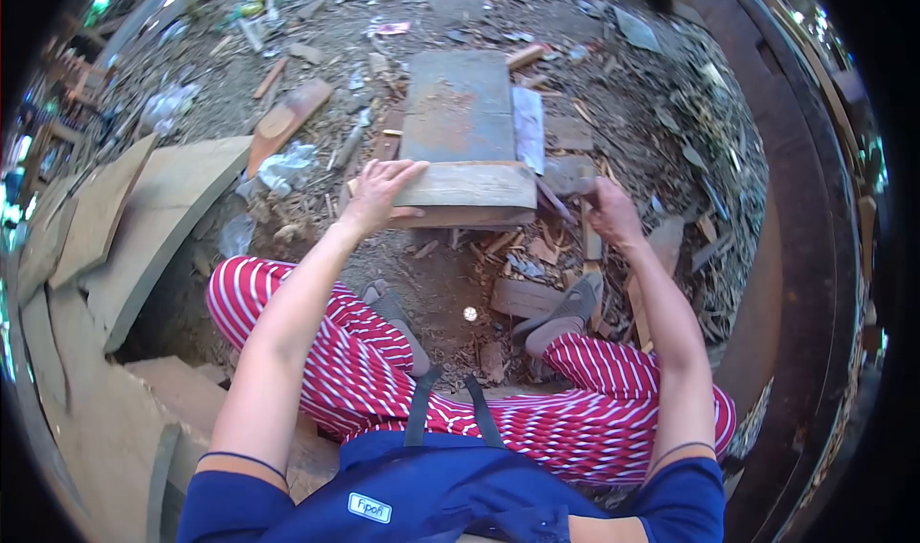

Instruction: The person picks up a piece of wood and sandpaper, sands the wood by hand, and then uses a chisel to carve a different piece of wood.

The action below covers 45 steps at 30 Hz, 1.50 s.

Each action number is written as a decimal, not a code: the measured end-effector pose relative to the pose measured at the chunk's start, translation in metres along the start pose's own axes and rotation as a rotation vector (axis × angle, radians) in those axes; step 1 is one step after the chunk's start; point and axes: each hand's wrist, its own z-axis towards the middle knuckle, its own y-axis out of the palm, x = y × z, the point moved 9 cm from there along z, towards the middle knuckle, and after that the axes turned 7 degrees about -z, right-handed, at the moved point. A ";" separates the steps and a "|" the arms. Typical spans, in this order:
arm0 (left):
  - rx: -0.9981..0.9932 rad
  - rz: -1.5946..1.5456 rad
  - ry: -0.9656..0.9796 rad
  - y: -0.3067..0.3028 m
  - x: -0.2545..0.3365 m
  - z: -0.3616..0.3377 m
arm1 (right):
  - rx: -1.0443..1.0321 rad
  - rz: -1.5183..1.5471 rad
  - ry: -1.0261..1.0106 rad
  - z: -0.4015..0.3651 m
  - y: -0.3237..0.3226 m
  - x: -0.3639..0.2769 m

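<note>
A thick pale wooden block (470,186) lies across the near end of a flat, rust-stained slab (458,102). My left hand (381,196) grips the block's left end, fingers over the top and thumb at the front face. Right of the block, my right hand (611,211) is closed round what looks like a hammer (569,175). Its greyish head is smeared by motion and sits close to the block's right end. The fingers hide most of the grip. A white paper (528,126) lies against the slab's right side.
Wood offcuts, chips and plastic scraps litter the ground. Large boards (172,227) lean at my left, and a dark curved beam (795,179) runs along my right. Near my right sandal (565,308) rests a short wood block (525,298). A reddish wood piece (287,126) lies farther left.
</note>
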 end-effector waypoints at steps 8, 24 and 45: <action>-0.033 -0.005 -0.079 0.008 0.002 -0.003 | 0.139 -0.011 -0.261 0.031 -0.079 -0.122; 0.373 -0.646 -0.634 -0.014 -0.123 -0.015 | 0.024 -0.169 -0.652 0.026 0.010 -0.260; 0.011 -0.030 0.141 -0.002 0.084 0.022 | -0.081 -0.534 -0.453 -0.007 -0.141 -0.055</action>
